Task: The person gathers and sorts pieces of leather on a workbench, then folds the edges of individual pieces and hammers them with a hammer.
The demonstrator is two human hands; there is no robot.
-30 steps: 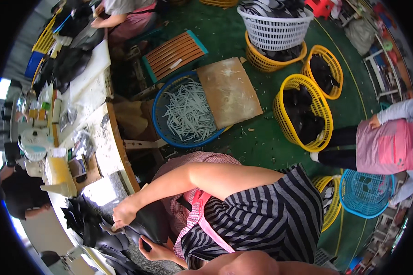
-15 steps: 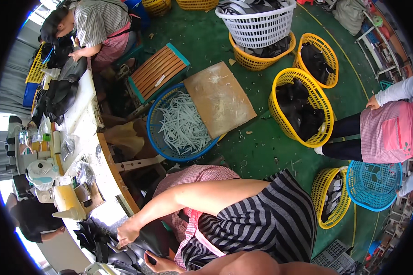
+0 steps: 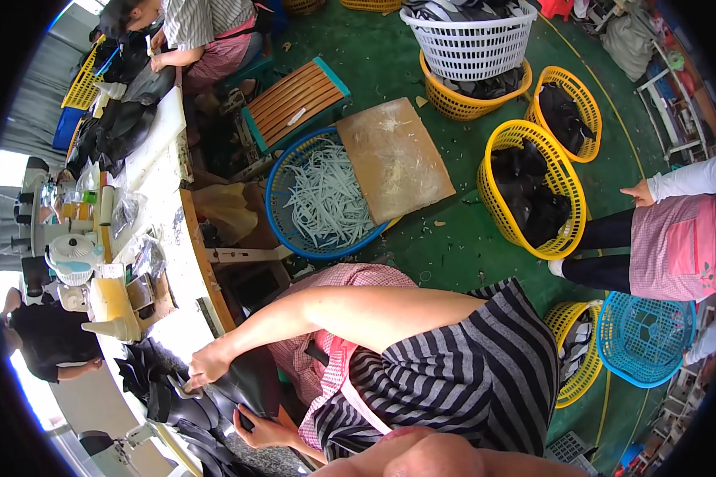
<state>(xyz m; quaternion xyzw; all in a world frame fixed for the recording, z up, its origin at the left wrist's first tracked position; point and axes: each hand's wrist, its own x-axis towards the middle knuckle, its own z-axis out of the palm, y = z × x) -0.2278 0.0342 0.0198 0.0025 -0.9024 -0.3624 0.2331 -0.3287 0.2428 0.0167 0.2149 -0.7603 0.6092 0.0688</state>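
Note:
My right hand (image 3: 208, 366) reaches across to the worktable, its fingers pinched on a small curved, light grey thing (image 3: 183, 388) of a kind I cannot make out. Lower in the picture my left hand (image 3: 256, 429) is curled at the edge of a smooth black sheet (image 3: 250, 380), with thumb and fingers around a dark part of it. The sheet looks like leather and lies between my hands and my pink apron. More black pieces (image 3: 143, 374) are heaped just beyond my right hand on the table.
A white table (image 3: 147, 207) runs along the left, bearing a small fan (image 3: 73, 256) and a yellow container (image 3: 113, 306). A blue basket (image 3: 274, 203) of pale strips is partly covered by a board (image 3: 394, 159). Yellow baskets (image 3: 577, 191) hold black pieces. Other people work nearby.
The whole view has shifted a little. My right hand keeps its pinch on the grey thing, and my left hand shows more fully. The person at right now extends a finger.

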